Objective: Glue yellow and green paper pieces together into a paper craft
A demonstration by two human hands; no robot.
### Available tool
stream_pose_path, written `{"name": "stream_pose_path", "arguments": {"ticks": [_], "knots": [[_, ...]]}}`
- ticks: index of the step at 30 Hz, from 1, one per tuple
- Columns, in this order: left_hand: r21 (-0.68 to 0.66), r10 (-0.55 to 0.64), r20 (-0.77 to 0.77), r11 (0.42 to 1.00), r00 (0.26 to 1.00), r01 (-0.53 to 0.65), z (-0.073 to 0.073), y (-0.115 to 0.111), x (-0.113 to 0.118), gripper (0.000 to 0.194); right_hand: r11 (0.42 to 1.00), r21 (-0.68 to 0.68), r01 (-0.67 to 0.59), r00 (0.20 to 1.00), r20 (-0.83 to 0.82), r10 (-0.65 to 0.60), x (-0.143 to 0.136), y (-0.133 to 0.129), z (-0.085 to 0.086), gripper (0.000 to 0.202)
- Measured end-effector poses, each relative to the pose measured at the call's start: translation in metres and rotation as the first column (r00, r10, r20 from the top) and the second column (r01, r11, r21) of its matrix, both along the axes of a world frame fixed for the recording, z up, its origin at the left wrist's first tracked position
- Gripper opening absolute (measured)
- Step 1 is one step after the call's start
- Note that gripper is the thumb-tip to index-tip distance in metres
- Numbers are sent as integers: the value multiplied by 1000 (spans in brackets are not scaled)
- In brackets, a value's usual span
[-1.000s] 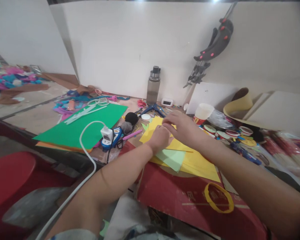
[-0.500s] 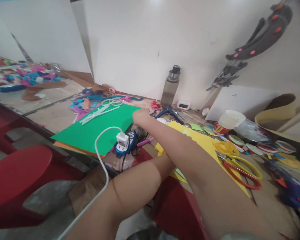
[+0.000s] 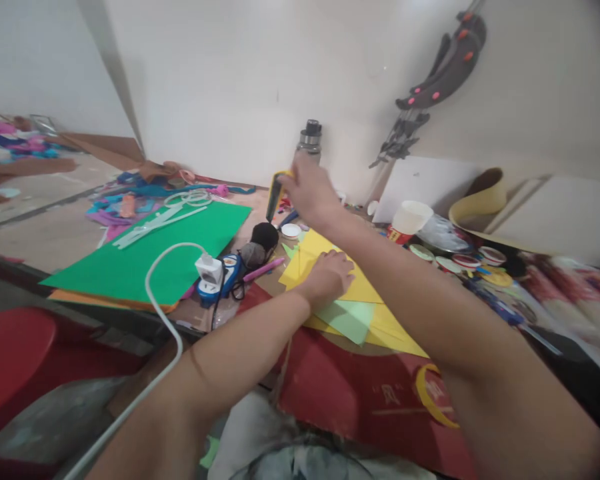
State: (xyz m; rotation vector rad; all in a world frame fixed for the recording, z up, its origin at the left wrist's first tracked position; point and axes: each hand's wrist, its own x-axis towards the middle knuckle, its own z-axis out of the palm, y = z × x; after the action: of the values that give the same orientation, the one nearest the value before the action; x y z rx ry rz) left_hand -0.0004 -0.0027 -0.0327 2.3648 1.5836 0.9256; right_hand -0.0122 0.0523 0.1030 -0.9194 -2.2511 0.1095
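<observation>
A: On the head view, state the right hand (image 3: 314,190).
B: I read it wrapped around a slim yellow-and-dark tool (image 3: 275,197), raised; the tip appears beside a round black ball (image 3: 264,236), contact unclear.
A: And the left hand (image 3: 329,275)?
B: I read it palm-down, fingers slightly spread, resting on flat yellow paper sheets (image 3: 300,259), gripping nothing visible.

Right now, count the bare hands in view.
2. The bare left hand rests on a flat yellow sheet; the bare right hand holds a slim yellow-and-dark tool before the grey translucent bottle. No others show.
</observation>
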Motion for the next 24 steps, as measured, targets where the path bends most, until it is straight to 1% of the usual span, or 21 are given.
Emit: {"name": "stream_pose_path", "arguments": {"ticks": [2,3,4,5,6,7,8,9,10,11,12,13,14,15,16,17,18,19,21,22,24], "knots": [[-5,-8,144,1000,990,9,9,0,0,15,995,-90,44,970,-236,-64,61,-1,-1,23],[-26,-5,260,1000,966,12,16,-1,1,17,989,-142,47,926,-366,-96,90,-4,-6,23],[-57,-5,428,998,904,32,22,-3,2,19,979,-203,31,862,-491,-129,118,-10,-13,22],[-113,-37,597,985,801,130,30,-6,5,23,965,-264,-2,784,-599,-162,142,-17,-22,23],[-159,-42,746,958,664,240,37,-10,9,28,946,-320,-52,703,-685,-193,161,-26,-33,26],[-166,-30,867,924,498,344,45,-14,13,34,926,-362,-108,618,-754,-223,176,-34,-43,30],[-160,6,940,891,340,425,51,-17,18,37,900,-397,-179,540,-804,-247,188,-43,-54,35],[-156,49,973,864,227,479,57,-21,23,38,872,-421,-251,464,-842,-274,195,-50,-64,40],[-159,97,984,853,149,497,62,-23,28,37,840,-436,-323,406,-865,-294,200,-56,-71,43],[-170,142,985,854,94,492,65,-25,33,36,804,-450,-388,374,-874,-309,203,-61,-78,45],[-187,180,982,865,61,465,67,-25,37,34,761,-477,-440,378,-867,-325,205,-64,-82,45],[-207,208,977,883,45,422,68,-25,39,32,719,-518,-464,421,-843,-336,207,-66,-84,43],[-225,224,973,901,47,371,69,-25,41,31,694,-568,-443,500,-799,-335,209,-67,-85,40],[-238,230,971,917,65,320,68,-24,42,30,701,-609,-372,600,-734,-319,211,-68,-84,35],[-246,228,969,929,96,275,67,-24,43,30,744,-615,-263,705,-648,-287,213,-68,-83,31],[-252,225,965,937,136,240,66,-23,44,30,810,-569,-143,803,-545,-241,215,-68,-81,31],[-258,221,959,942,180,216,65,-23,45,31,877,-479,-42,882,-429,-192,216,-68,-80,35],[-263,216,950,943,225,205,63,-22,46,32,927,-375,23,939,-311,-149,218,-68,-78,39],[-269,184,922,937,339,222,58,-19,49,37,968,-238,76,989,-108,-104,221,-67,-76,36],[-269,147,892,932,426,242,56,-17,49,40,973,-210,95,994,-35,-105,223,-65,-75,33],[-266,27,750,927,661,264,50,-11,46,47,971,-180,160,987,62,-151,231,-60,-74,33]]}}
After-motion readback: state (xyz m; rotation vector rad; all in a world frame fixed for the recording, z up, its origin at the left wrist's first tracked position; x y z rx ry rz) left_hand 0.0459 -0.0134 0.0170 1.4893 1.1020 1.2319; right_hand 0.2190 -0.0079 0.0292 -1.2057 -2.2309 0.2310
